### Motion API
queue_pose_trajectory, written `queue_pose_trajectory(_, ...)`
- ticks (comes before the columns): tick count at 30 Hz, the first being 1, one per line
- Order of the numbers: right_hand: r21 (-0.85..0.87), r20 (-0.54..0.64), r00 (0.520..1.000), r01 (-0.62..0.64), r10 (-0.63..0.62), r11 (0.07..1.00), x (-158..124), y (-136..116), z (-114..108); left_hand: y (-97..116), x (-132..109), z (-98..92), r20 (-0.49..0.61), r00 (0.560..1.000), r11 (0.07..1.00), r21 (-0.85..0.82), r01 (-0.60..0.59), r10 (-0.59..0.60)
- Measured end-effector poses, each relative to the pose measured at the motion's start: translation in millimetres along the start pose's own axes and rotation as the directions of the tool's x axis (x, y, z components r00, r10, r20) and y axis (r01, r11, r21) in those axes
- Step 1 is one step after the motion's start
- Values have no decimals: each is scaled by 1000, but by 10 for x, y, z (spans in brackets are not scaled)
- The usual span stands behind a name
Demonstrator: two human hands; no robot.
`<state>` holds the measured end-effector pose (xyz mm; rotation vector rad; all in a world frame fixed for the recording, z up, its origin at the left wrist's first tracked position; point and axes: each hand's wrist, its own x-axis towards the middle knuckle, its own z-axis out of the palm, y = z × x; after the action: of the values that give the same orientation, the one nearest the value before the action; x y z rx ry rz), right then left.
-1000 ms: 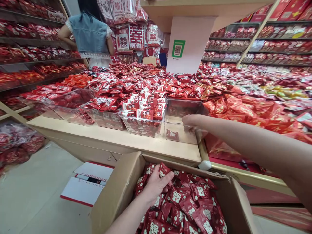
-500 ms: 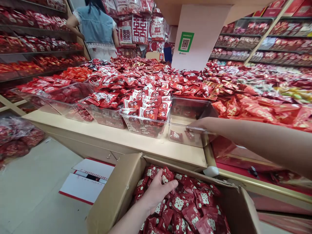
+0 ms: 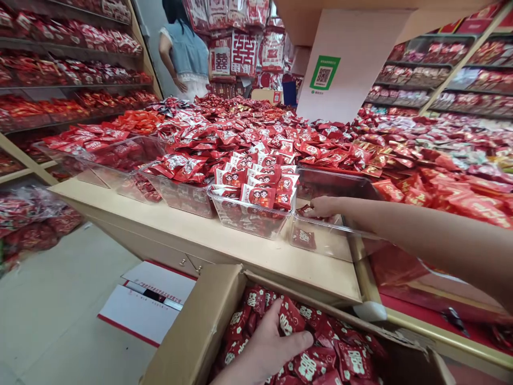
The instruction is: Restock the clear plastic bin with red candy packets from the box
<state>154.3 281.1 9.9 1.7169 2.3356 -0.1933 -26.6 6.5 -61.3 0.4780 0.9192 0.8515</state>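
My left hand (image 3: 276,345) is down in an open cardboard box (image 3: 194,321) full of small dark red packets with pale double-happiness characters. Its thumb and fingers are closed around one red packet (image 3: 290,316); the fingertips are partly hidden. My right hand (image 3: 326,206) reaches into a clear plastic bin (image 3: 328,247) on the counter. Between its fingers is a small dark red packet (image 3: 305,210). Another dark red packet (image 3: 303,237) lies at the bottom of that bin, against the front wall.
Left of this bin stands a clear bin (image 3: 248,216) of red and white packets, with more filled bins beyond. Heaped packets (image 3: 256,120) cover the counter behind. A white panel (image 3: 344,64) bears a QR code. A flattened white carton (image 3: 148,299) lies on the floor. A person (image 3: 186,53) stands far back.
My right hand has come up a little from the bin's floor and now pinches a packet. My left hand has closed round a packet in the box. The view has shifted slightly.
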Motion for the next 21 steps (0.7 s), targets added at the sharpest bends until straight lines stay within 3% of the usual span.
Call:
queue_pose_trajectory(4, -106, 42, 998, 40, -36, 994, 14, -40, 34, -5, 9, -15, 10, 1000, 1000, 26, -5, 4)
queue_pose_trajectory(7, -79, 47, 994, -98, 102, 992, -40, -168, 8, -41, 42, -60, 47, 999, 996, 84, -20, 16)
queue_pose_trajectory(10, 55, 130, 965, -237, 229, 970, -98, -282, 0, -92, 80, -105, 104, 994, 990, 134, -37, 23)
queue_pose_trajectory(12, 60, 131, 971, -211, 202, 976, -102, -296, 13, -129, 102, -127, 90, 996, 988, 146, -39, 26)
queue_pose_trajectory(16, -122, -51, 999, 8, -14, 993, -40, -217, 10, -164, 122, -130, 14, 999, 986, 160, -48, 46)
queue_pose_trajectory(18, -112, -87, 996, -12, 2, 994, -15, -193, -5, -149, 119, -113, 26, 999, 987, 153, -44, 40)
queue_pose_trajectory(21, 16, 41, 992, -118, 117, 993, -12, -221, 6, -116, 113, -86, 80, 996, 987, 149, -52, 41)
